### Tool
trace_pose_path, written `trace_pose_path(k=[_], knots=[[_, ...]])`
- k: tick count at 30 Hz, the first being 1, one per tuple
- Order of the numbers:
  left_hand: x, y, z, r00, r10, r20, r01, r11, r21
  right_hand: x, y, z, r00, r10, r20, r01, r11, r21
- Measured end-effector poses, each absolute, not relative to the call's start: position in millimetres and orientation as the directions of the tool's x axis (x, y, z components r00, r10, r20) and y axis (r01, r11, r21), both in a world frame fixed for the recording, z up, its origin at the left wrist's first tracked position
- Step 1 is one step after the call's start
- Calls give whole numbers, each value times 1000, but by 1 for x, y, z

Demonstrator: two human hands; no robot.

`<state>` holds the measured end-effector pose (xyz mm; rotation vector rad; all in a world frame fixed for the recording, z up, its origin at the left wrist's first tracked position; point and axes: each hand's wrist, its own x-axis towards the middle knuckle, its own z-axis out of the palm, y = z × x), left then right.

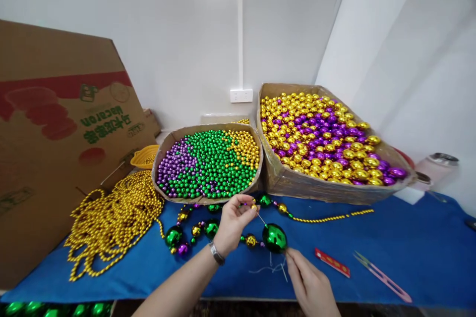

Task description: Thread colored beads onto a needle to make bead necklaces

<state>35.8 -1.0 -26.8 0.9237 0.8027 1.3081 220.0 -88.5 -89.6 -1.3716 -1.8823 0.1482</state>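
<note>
My left hand (238, 213) is closed in a pinch, thumb and forefinger at a small gold bead (254, 206). From there a thin straight strand, needle or thread, runs down to a large shiny green bead (274, 237). The fingertips of my right hand (310, 280) are closed on the lower right end of that green bead. Below it a loose pale thread (274, 268) lies on the blue cloth. Behind my left hand lies a strung bead garland (211, 228) in green, gold and purple, partly hidden by my wrist.
One box (167, 195) holds small purple, green and gold beads; a larger box (305, 183) holds gold and purple ones. Gold bead strands (115, 223) heap at left by a tall carton (55, 158). Thread snips (383, 277) and a red packet (332, 262) lie right.
</note>
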Motion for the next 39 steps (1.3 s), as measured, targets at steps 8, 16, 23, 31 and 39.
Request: trace_pose_path(k=[8,16,23,31,39], knots=[[72,-8,-83,204,976,74,-111,-52,992,218,-78,-129,-11,945,327,722,234,-651],[87,-14,-91,389,885,257,254,-371,893,248,-74,-118,113,921,373,755,164,-635],[110,-28,-102,552,769,321,282,-535,796,250,-74,-79,78,882,465,734,265,-625],[118,-32,-113,554,759,341,317,-571,757,261,-81,-79,198,874,444,657,217,-722],[116,-30,-111,602,733,316,271,-560,783,256,-79,-103,175,924,340,586,179,-790]])
